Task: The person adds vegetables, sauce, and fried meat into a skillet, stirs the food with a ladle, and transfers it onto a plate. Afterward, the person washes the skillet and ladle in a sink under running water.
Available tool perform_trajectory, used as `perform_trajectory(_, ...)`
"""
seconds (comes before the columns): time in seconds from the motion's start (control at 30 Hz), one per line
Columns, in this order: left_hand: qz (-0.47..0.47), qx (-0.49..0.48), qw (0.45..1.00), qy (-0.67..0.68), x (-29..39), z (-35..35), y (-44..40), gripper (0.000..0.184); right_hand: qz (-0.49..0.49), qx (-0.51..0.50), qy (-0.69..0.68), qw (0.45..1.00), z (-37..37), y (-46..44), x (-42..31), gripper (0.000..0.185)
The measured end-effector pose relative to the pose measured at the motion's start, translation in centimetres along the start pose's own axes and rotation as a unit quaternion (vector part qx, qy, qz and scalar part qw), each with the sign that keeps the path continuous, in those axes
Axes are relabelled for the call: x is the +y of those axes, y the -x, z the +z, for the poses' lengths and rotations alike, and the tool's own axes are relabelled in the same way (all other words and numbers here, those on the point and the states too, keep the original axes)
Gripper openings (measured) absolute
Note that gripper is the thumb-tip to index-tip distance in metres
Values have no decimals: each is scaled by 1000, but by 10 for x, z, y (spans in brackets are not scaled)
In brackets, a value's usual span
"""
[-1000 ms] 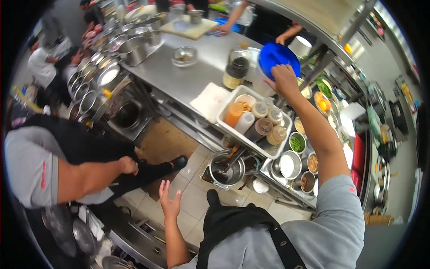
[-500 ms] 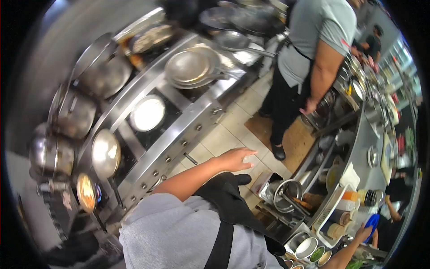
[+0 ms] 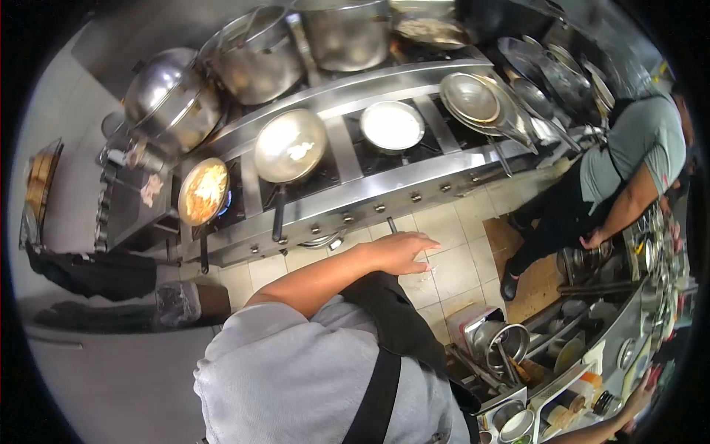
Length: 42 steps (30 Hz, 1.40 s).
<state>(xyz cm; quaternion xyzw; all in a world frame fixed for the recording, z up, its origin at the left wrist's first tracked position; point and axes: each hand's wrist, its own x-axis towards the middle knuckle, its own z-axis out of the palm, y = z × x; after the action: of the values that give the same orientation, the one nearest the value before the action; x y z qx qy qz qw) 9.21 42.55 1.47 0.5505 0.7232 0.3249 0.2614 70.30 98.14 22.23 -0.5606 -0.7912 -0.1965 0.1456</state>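
Note:
My left hand point(image 3: 407, 253) is in front of my apron, above the tiled floor, palm down. Its fingers are stretched out and it holds nothing. My right hand point(image 3: 640, 396) reaches over the counter at the lower right edge, beside squeeze bottles point(image 3: 588, 385) in a white basket point(image 3: 543, 399). Its fingers are small and blurred, so I cannot make out what it holds. Across from me, a frying pan point(image 3: 191, 209) with yellowish-orange food sits by a blue flame. A second frying pan point(image 3: 270, 166) holds a few pale pieces. A bright white round pan point(image 3: 392, 126) rests farther right.
Large pots point(image 3: 259, 63) line the back of the stove point(image 3: 347, 177). Stacked pans point(image 3: 473, 100) stand at its right. A co-worker point(image 3: 629, 163) in a grey shirt stands on a brown mat point(image 3: 543, 300). A metal pot point(image 3: 510, 342) with utensils sits low at my right.
My view has swung left, showing more of the stove's left end. The blue thing at my right hand is out of sight. My left hand stays stretched out in front of me.

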Motion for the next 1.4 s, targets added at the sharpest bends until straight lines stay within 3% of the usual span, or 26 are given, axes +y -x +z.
perform_trajectory(0.03, -5, 8, 1000, 0, 0, -11, 13, 56, 3, 9, -113, 994, -19, 0, -50, 51)
perform_trajectory(0.1, -17, 151, 988, 29, -5, -35, 45, 50, -25, 19, -308, 951, -39, -7, -146, 49)
perform_trajectory(0.13, -22, 248, 968, -26, -24, -40, 63, 47, -52, 22, -389, 919, -25, -5, -179, 46)
perform_trajectory(0.17, -25, 340, 937, -78, -51, -42, 82, 44, -86, 21, -389, 917, -18, 1, -225, 44)
perform_trajectory(0.2, -96, 421, 893, -123, -81, -45, 106, 42, -64, 6, -461, 885, -51, 42, -323, 37)
perform_trajectory(0.27, -217, 542, 788, -195, -122, -61, 156, 42, -97, -27, -437, 894, -70, 105, -457, 28)
perform_trajectory(0.3, -314, 576, 744, -128, -172, -49, 182, 47, -118, -75, -453, 881, -40, 126, -503, 26)
perform_trajectory(0.33, -354, 559, 728, -181, -208, -42, 208, 49, -246, -91, -437, 860, 24, 150, -541, 24)
perform_trajectory(0.37, -395, 512, 763, -4, -217, -45, 226, 47, -263, -166, -453, 836, 60, 187, -590, 23)
perform_trajectory(0.4, -426, 438, 774, 167, -225, -52, 235, 46, -210, -263, -488, 806, 52, 230, -643, 27)
perform_trajectory(0.43, -429, 411, 719, 362, -232, -52, 238, 42, -154, -401, -516, 741, 55, 269, -699, 36)
perform_trajectory(0.47, -425, 364, 629, 539, -240, -50, 243, 38, -204, -421, -513, 719, 31, 298, -739, 42)
perform_trajectory(0.53, -316, 262, 582, 702, -269, -44, 257, 32, -299, -457, -526, 652, -18, 318, -789, 47)
perform_trajectory(0.6, -271, 251, 576, 729, -280, -39, 258, 34, -308, -457, -489, 676, -31, 301, -815, 46)
perform_trajectory(0.67, -255, 250, 560, 748, -288, -35, 259, 34, -329, -339, -478, 741, -26, 266, -826, 46)
perform_trajectory(0.73, -247, 281, 491, 787, -277, -43, 254, 30, -256, -271, -451, 811, -7, 209, -817, 49)
perform_trajectory(0.8, -179, 264, 490, 811, -292, -33, 255, 26, -253, -74, -340, 903, 26, 138, -801, 55)
perform_trajectory(0.87, -229, 302, 522, 764, -288, -31, 250, 21, -168, -75, -204, 961, 34, 78, -787, 56)
perform_trajectory(0.93, -256, 319, 523, 747, -267, -38, 236, 21, -170, -64, -126, 975, 108, 28, -770, 51)
perform_trajectory(0.97, -261, 323, 544, 729, -261, -38, 229, 23, -148, -299, -162, 929, 127, -4, -770, 49)
perform_trajectory(1.0, -282, 346, 547, 708, -255, -35, 220, 27, -121, -517, -188, 826, 146, -35, -773, 48)
perform_trajectory(1.07, -309, 379, 515, 704, -252, -25, 208, 30, -13, -598, -492, 633, 217, -36, -774, 37)
perform_trajectory(1.13, -324, 426, 495, 684, -244, -16, 195, 33, -4, -580, -603, 548, 219, -26, -774, 27)
perform_trajectory(1.23, -365, 478, 456, 656, -228, -11, 179, 34, -34, -527, -654, 542, 196, -37, -759, 19)
perform_trajectory(1.33, -458, 514, 453, 567, -214, -9, 168, 36, -35, -506, -708, 491, 157, -91, -756, 17)
perform_trajectory(1.4, -468, 531, 453, 541, -207, -4, 165, 38, -63, -444, -707, 546, 104, -151, -788, 14)
